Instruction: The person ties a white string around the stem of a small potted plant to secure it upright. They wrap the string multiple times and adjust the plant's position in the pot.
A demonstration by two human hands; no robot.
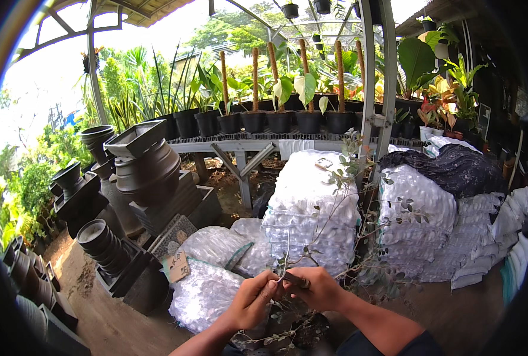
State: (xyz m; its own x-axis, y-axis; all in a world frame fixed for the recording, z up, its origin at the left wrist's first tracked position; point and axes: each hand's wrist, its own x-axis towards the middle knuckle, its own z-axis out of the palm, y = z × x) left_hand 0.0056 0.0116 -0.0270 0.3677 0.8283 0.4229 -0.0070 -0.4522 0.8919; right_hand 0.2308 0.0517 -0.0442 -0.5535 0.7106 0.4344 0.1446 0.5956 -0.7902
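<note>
In front of me, low in the head view, my left hand (256,294) pinches a thin pale plant stem (287,251) that rises almost upright. My right hand (312,289) is wrapped around a dark-handled tool (297,279), perhaps a knife. Its working end is close to the stem beside my left thumb, though the fingers hide most of it. A leafy shrub (353,173) with thin, sparse branches spreads up and right behind my hands. More small leaves (275,340) hang below them, near a dark round pot (313,327) that is partly covered.
White net sacks (310,213) are piled ahead, with more sacks (415,213) at right under a dark cloth (451,167). A cardboard sign (176,266) bears writing. Stacked dark pots (146,169) stand left. Behind, a metal bench (259,144) holds potted plants beside a metal post (375,89).
</note>
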